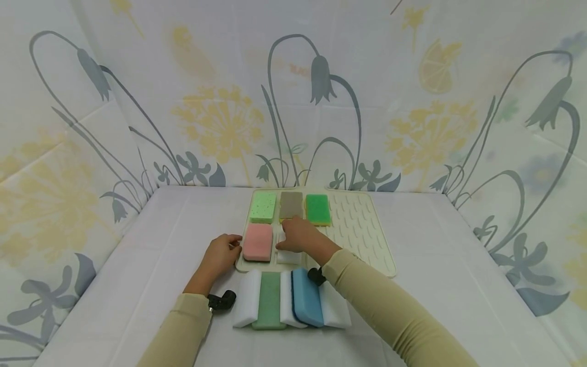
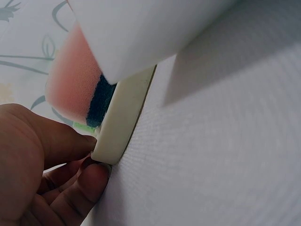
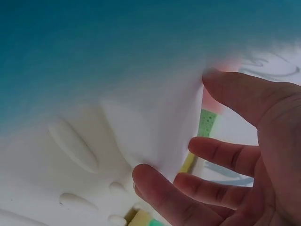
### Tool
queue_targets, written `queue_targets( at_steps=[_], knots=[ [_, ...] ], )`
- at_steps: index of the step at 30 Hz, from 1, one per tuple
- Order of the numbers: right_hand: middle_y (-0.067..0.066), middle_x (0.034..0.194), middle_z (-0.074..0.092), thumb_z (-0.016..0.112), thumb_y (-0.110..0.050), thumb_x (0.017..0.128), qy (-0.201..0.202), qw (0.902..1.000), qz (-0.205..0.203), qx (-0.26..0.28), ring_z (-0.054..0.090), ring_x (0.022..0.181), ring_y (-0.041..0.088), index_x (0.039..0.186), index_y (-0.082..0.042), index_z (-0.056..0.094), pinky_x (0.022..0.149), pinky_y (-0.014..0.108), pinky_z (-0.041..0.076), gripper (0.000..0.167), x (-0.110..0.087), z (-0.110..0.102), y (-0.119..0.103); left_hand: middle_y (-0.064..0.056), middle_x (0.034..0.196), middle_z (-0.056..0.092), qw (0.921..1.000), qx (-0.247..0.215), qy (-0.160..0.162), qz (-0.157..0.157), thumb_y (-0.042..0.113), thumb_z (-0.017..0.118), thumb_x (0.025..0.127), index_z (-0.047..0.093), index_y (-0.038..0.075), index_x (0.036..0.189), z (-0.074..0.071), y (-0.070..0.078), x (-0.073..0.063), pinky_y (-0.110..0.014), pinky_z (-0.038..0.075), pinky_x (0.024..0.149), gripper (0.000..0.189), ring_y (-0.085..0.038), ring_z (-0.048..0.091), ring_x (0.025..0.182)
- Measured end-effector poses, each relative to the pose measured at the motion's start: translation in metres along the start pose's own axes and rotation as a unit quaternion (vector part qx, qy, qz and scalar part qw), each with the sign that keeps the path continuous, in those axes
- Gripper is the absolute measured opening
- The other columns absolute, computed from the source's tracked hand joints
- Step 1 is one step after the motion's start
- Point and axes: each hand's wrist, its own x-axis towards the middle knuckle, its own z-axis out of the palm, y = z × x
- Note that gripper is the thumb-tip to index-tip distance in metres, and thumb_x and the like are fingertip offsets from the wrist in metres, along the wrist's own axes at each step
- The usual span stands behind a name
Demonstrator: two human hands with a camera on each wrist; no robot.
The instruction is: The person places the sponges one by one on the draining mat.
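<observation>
With left hand [image 1: 222,256], pinches the edge of the cream drying mat [image 1: 358,224] near the pink sponge [image 1: 258,241]; with right hand [image 1: 300,235], grips a white sponge [image 1: 289,257] on the mat, just right of the pink one.

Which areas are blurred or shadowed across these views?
Head view: soft, fairly even light, pink sponge distinct. Left wrist view: dimmer, with a soft shadow across the white tablecloth beside the pale mat. Right wrist view: the blue sponge heavily blurred across the top, right hand clearer.
</observation>
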Motion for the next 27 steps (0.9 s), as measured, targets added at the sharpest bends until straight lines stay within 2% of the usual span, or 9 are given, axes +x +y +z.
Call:
queue_targets(
  at_steps=[5,7,11,15,27],
  knots=[
    [0.006,0.089,0.060,0.067,-0.042,0.088,-0.002,1.0000,-0.001,0.006,0.054,0.081,0.019,0.097,-0.009,0.062,0.066,0.033,0.045,0.034,-0.001,0.000,0.002,-0.015,0.106,0.066,1.0000,0.001,0.001,0.001,0.012,0.057,0.093,0.063,-0.002,0.124,0.000,0.000,0.000,-0.041,0.052,0.082,0.035,-0.027,0.064,0.099],
    [0.006,0.094,0.062,0.066,-0.043,0.089,-0.005,1.0000,0.000,0.008,0.055,0.083,0.019,0.102,-0.009,0.062,0.068,0.034,0.047,0.036,-0.001,0.000,0.003,-0.015,0.105,0.067,1.0000,0.003,0.001,0.003,0.012,0.057,0.093,0.063,-0.002,0.124,0.001,0.000,0.000,-0.042,0.052,0.081,0.035,-0.028,0.064,0.099],
    [0.009,0.113,0.063,0.064,-0.045,0.090,-0.009,0.9998,0.005,0.016,0.059,0.099,0.022,0.119,-0.009,0.061,0.080,0.036,0.051,0.047,-0.005,-0.003,0.004,-0.015,0.105,0.067,1.0000,0.004,0.002,0.003,0.012,0.057,0.092,0.063,-0.002,0.124,0.001,-0.001,0.001,-0.042,0.052,0.082,0.035,-0.028,0.065,0.099],
    [0.012,0.123,0.060,0.062,-0.046,0.091,-0.011,0.9995,0.010,0.027,0.058,0.107,0.026,0.126,-0.009,0.059,0.087,0.039,0.051,0.051,-0.010,-0.008,0.006,-0.015,0.106,0.067,1.0000,0.005,0.001,0.002,0.013,0.058,0.092,0.063,-0.002,0.124,0.000,-0.001,0.001,-0.043,0.052,0.083,0.035,-0.028,0.064,0.100],
    [0.009,0.117,0.064,0.063,-0.043,0.091,0.013,0.9987,-0.016,0.046,0.061,0.104,0.024,0.121,-0.010,0.062,0.087,0.039,0.051,0.044,-0.028,-0.015,0.018,-0.015,0.107,0.067,0.9999,0.012,-0.004,0.004,0.012,0.057,0.093,0.062,-0.003,0.125,0.000,-0.001,0.002,-0.043,0.052,0.084,0.036,-0.028,0.064,0.101]
  ],
)
